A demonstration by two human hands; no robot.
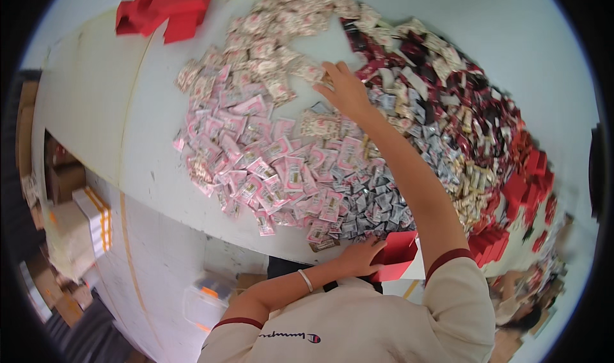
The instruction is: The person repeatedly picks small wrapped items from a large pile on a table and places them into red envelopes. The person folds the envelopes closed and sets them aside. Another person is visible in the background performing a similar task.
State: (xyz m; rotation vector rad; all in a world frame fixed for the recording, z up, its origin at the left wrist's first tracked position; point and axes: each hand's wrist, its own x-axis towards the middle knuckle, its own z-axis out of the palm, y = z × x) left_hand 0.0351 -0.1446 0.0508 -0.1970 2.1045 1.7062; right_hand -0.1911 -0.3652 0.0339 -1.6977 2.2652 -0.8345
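Note:
My left hand point(362, 258) grips the side of an open red box point(398, 255) close to my body, at the table's near edge. My right hand point(346, 93) is stretched far across the table. Its thumb and fingertips close on the edge of a cream printed packet point(308, 69) at the side of the cream pile point(272, 27). Nearer me lies a heap of pink and white sachets point(256, 155). Small grey sachets point(377, 203) spread just beyond the red box. Under my right forearm the heap is partly hidden.
Dark red packets point(476, 101) and small gold packets point(473, 187) lie to the right. Red boxes stand at the far left point(169, 8) and right point(489, 244). Another person point(521, 305) is at lower right. A clear plastic bin point(208, 299) and cartons point(67, 225) are below the table.

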